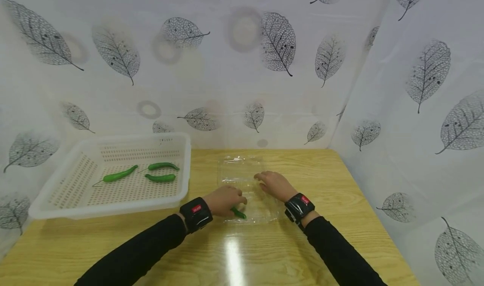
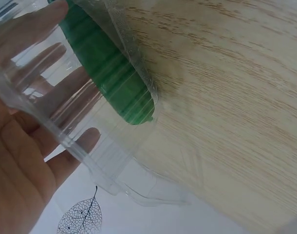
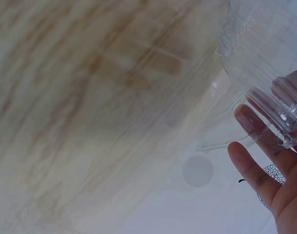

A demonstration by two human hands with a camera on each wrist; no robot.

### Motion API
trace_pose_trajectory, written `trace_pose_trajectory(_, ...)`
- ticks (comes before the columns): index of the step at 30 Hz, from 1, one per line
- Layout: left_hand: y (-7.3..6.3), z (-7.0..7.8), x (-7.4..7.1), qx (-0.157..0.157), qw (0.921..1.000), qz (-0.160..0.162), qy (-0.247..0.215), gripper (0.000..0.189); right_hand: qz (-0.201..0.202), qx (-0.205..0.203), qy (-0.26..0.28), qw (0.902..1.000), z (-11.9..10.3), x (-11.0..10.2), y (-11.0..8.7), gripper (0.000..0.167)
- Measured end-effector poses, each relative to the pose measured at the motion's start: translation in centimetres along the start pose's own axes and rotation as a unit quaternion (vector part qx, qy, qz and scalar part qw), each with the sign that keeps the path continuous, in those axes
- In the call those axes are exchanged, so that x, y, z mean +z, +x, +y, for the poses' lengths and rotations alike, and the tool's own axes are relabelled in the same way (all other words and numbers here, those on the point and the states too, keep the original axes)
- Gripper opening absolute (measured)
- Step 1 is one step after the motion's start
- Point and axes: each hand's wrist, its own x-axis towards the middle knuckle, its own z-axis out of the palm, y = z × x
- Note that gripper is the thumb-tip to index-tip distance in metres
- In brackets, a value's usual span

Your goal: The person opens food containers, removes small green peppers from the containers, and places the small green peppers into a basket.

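Observation:
A lidded clear plastic box (image 1: 261, 214) lies spread out on the table, its lid part (image 1: 240, 166) toward the wall. At its near left corner my left hand (image 1: 226, 200) reaches in and holds a green chili pepper (image 1: 238, 213). In the left wrist view, the pepper (image 2: 109, 68) lies along the ribbed clear wall, with a fingertip at its upper end and other fingers behind the plastic. My right hand (image 1: 277, 185) is over the box's right side, near the fold. Its fingers (image 3: 253, 170) are extended and spread, partly seen through clear plastic; nothing is in them.
A white perforated plastic basket (image 1: 185, 168) stands at the left, with three green peppers (image 1: 160, 178) lying in it. The wooden table (image 1: 321, 244) meets a leaf-patterned sheet (image 1: 227, 76) at the back and right.

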Motion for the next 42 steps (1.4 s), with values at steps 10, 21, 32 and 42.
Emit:
trace_pose_trajectory(10,0.7,-0.2,0.7,0.007,0.9999,-0.008,0.000,0.037,0.007,0.001,-0.002,1.0000,0.1,0.2,0.0,0.028)
trace_pose_trajectory(21,1.2,-0.1,0.7,0.002,0.9997,-0.021,-0.009,0.035,0.002,0.010,0.004,0.9999,0.1,0.3,0.0,0.027)
trace_pose_trajectory(32,1.5,-0.5,0.8,-0.009,0.9977,-0.044,-0.051,0.036,-0.001,0.010,0.003,0.9999,0.0,0.3,0.0,0.026)
trace_pose_trajectory(42,2.0,-0.8,1.8,-0.005,0.9978,-0.048,-0.046,0.041,-0.002,0.012,0.004,0.9999,-0.1,0.1,0.0,0.026)
